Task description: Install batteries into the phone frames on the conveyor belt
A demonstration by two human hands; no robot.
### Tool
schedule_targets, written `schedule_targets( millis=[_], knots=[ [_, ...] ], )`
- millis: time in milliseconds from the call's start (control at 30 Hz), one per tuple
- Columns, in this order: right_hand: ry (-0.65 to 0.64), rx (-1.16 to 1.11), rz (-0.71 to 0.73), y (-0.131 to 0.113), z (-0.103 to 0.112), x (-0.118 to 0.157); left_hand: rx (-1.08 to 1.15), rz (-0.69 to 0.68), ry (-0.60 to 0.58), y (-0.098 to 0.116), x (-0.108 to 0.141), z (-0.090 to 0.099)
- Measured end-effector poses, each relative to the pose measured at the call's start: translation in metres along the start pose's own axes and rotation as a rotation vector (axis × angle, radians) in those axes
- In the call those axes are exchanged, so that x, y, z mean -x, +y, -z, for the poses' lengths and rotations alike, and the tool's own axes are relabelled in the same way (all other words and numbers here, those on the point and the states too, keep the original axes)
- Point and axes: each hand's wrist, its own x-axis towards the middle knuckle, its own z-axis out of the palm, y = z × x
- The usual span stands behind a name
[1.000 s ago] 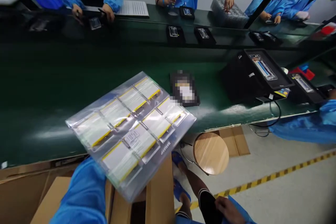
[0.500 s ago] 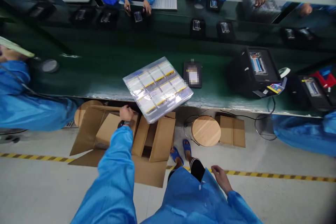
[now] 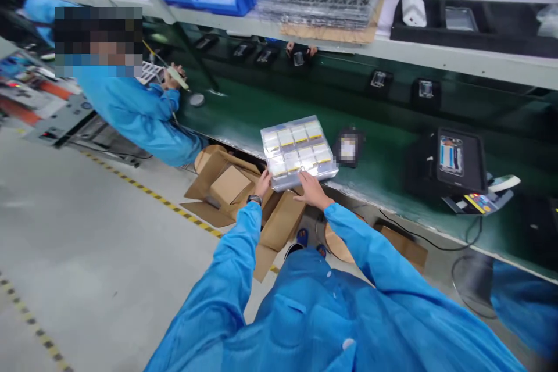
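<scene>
My right hand (image 3: 311, 190) has its fingers spread and pressed on the near edge of the clear plastic tray (image 3: 331, 167). My left hand (image 3: 263, 183) is at the tray's lower left corner, fingers close together, though I can't tell whether they pinch it. Using both hands makes sense for a tray this wide, loaded with rows of flat yellow-edged pouch cells (image 3: 285, 138).

The tray sits at the near edge of the green conveyor belt (image 3: 379, 119), just left of a black fixture with a blurred label (image 3: 347, 148). A cardboard box (image 3: 281, 221) stands open right below my hands, and a watch (image 3: 254, 200) shows on my left wrist.

Half a second ago my right hand hung down by my leg, away from the tray, and only my left was near it. Now both are on it.

In the upper left of the frame, a co-worker in a blue smock (image 3: 135, 122) holds a tool at the belt.
</scene>
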Motion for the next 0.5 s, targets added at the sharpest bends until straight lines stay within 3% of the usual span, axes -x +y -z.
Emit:
schedule_targets(
  millis=[100,200,333,500],
  knots=[
    [-0.153,0.159,0.063,-0.018,-0.004,-0.055,-0.119,-0.02,-0.037,0.0,0.007,0.011],
    [-0.21,0.299,0.151,-0.026,-0.015,-0.083,-0.258,-0.055,-0.117,0.004,0.003,0.031],
    [-0.201,0.428,0.216,-0.024,-0.021,-0.091,-0.401,-0.117,-0.16,0.007,-0.008,0.047],
    [-0.237,0.454,0.219,-0.021,-0.014,-0.092,-0.487,-0.171,-0.156,0.001,-0.01,0.045]
  ],
)
